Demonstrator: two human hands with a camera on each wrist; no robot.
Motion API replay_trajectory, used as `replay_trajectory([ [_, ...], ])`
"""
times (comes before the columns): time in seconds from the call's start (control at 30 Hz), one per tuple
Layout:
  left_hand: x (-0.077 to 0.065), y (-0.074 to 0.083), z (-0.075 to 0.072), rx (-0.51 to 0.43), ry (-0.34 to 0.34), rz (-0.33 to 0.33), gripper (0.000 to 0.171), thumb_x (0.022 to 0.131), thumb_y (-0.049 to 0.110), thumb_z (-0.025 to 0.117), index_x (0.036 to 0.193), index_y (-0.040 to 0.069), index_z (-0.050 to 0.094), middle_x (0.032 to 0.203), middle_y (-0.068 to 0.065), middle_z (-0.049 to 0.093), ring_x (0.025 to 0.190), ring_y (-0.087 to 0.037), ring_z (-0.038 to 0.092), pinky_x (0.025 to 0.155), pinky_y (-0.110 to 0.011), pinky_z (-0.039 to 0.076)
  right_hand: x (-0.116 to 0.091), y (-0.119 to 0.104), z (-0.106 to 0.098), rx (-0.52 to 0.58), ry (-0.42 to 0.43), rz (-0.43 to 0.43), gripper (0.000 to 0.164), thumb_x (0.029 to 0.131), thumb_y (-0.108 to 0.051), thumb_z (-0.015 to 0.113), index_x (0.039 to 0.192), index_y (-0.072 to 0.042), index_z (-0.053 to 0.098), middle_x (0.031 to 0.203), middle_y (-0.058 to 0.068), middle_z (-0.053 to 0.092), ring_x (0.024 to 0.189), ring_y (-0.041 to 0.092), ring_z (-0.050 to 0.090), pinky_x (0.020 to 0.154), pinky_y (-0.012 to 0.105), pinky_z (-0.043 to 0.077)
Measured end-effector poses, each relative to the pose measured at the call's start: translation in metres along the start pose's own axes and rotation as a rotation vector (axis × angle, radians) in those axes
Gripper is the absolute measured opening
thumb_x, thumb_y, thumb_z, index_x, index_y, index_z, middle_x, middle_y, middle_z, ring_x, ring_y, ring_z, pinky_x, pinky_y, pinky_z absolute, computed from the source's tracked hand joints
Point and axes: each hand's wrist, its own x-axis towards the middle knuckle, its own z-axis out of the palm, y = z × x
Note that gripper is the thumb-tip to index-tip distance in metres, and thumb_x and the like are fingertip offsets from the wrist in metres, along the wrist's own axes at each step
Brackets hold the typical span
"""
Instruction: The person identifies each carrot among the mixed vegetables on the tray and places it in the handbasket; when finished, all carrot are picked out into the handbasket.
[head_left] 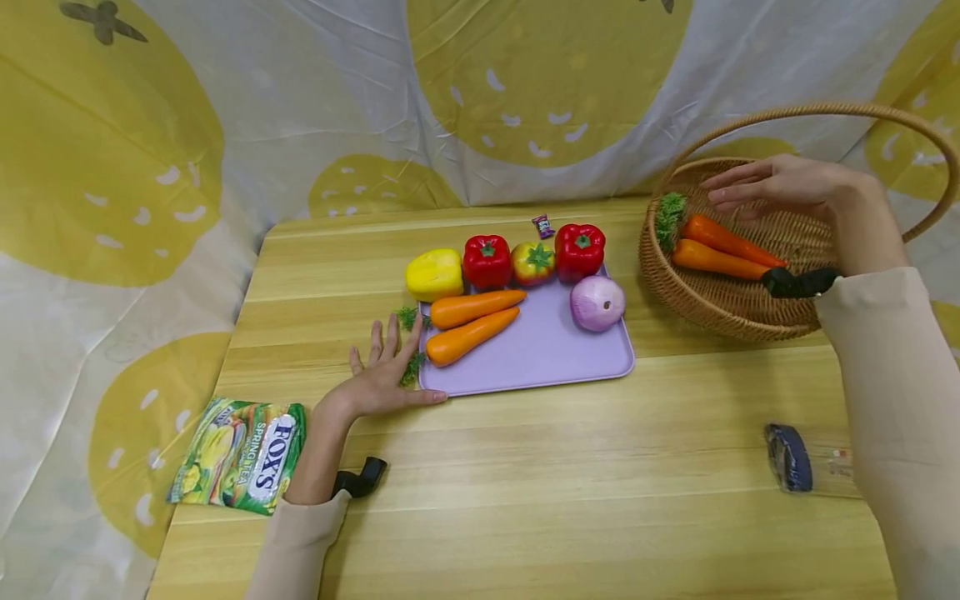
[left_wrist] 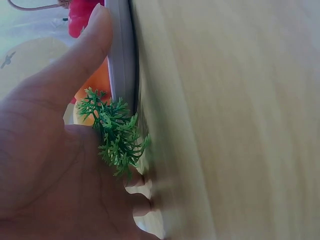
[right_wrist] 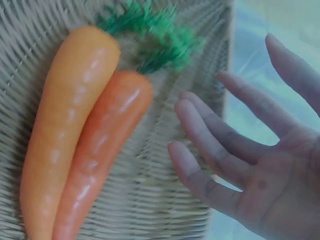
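Note:
My left hand (head_left: 382, 379) lies spread at the left end of a lilac tray (head_left: 555, 350), its thumb along the near corner. Green carrot leaves (left_wrist: 117, 132) show beside that palm in the left wrist view. On the tray are two orange carrots (head_left: 472, 337), a purple onion (head_left: 597, 303), a yellow pepper (head_left: 435, 275), two red peppers (head_left: 487, 261) and a red-yellow tomato (head_left: 533, 263). Over a wicker basket (head_left: 675, 296) hovers my right hand (head_left: 787, 187), fingers extended, holding nothing. Two more carrots (right_wrist: 70, 130) lie inside the basket, apart from the fingers.
A tall handle (head_left: 787, 110) arches over the basket. A small purple wrapped candy (head_left: 543, 226) sits behind the tray. A green Fox's candy bag (head_left: 240, 454) lies near the left forearm. At the right, a dark blue roll (head_left: 789, 458) lies beside a clear packet, partly behind the sleeve.

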Motion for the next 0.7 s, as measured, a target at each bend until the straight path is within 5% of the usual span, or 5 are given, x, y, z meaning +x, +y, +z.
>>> replay_trajectory([
  [0.1,0.0,0.001,0.0,-0.001,0.0,0.001,0.123,0.088,0.065,0.072,0.165,0.027,-0.016,0.168,-0.021,-0.029,0.154,-0.044,-0.033,0.112,-0.08,-0.021,-0.008,-0.011,0.005,-0.076,0.01,-0.014,0.058,0.109,-0.043,0.049,0.162,-0.021,0.038,0.131,-0.03,0.062,0.11,-0.011,0.063,0.091,0.016,0.052],
  [0.27,-0.001,-0.001,0.001,-0.003,-0.001,-0.004,0.124,0.087,0.065,0.072,0.165,0.026,-0.016,0.168,-0.021,-0.029,0.153,-0.044,-0.034,0.112,-0.079,-0.021,-0.021,-0.027,0.017,-0.185,0.019,-0.041,0.059,0.108,-0.047,0.048,0.162,-0.024,0.037,0.148,-0.015,0.057,0.116,-0.009,0.057,0.106,0.038,0.046],
  [0.33,0.0,-0.001,0.002,-0.003,-0.001,-0.004,0.124,0.087,0.065,0.072,0.165,0.026,-0.016,0.168,-0.021,-0.029,0.153,-0.044,-0.034,0.112,-0.08,-0.021,-0.027,-0.032,0.023,-0.213,0.016,-0.076,0.057,0.109,-0.044,0.048,0.162,-0.024,0.037,0.153,-0.008,0.053,0.12,-0.01,0.052,0.107,0.035,0.045],
  [0.5,-0.001,0.0,0.002,0.003,0.003,-0.004,0.123,0.088,0.066,0.071,0.165,0.027,-0.016,0.168,-0.021,-0.029,0.154,-0.045,-0.033,0.112,-0.08,-0.021,-0.044,-0.044,0.042,-0.212,0.02,-0.183,0.047,0.111,-0.034,0.048,0.157,-0.026,0.045,0.15,-0.009,0.055,0.125,-0.013,0.049,0.093,0.007,0.04],
  [0.7,-0.002,-0.001,0.0,0.003,0.002,-0.006,0.123,0.088,0.065,0.071,0.165,0.026,-0.016,0.168,-0.022,-0.029,0.154,-0.045,-0.033,0.112,-0.08,-0.02,-0.06,-0.06,0.069,-0.149,0.036,-0.283,0.042,0.11,-0.025,0.051,0.152,-0.029,0.051,0.148,-0.004,0.057,0.129,-0.002,0.054,0.095,0.005,0.042],
])
